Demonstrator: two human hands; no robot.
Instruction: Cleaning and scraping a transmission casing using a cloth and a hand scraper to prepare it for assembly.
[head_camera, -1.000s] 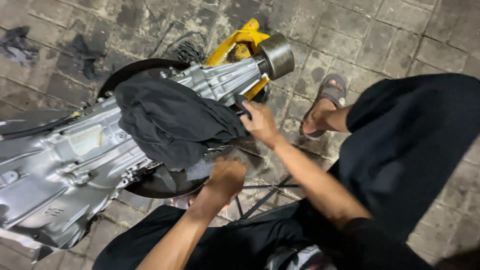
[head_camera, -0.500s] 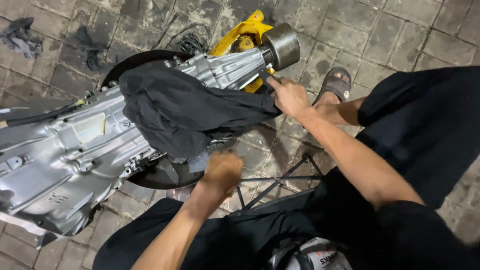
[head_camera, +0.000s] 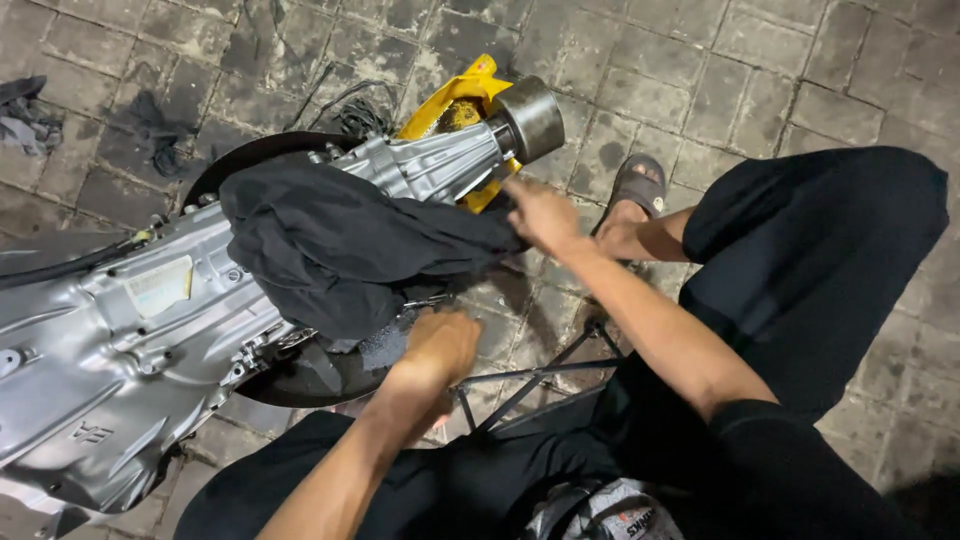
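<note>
right hand (head_camera: 540, 212) pinches the crumpled black cloth (head_camera: 340, 245) draped over the long silver metal gearbox (head_camera: 130, 340); left hand (head_camera: 440, 345) curls loosely beneath it.

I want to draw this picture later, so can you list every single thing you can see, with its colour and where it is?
Gearbox: one, silver metal, lying across the left and middle.
Cloth: one, black, draped over the gearbox.
Stand: one, yellow, behind the gearbox's round end.
Tyre: one, black, under the gearbox.
Rags: a few, dark, top left on the ground.
Metal frame: one, black, low in the middle.
Paving: grey bricks, all around.
Sandal: one, brown, on the person's foot.
Left hand: under the cloth's edge.
Right hand: at the cloth, near the gearbox's end.
</note>
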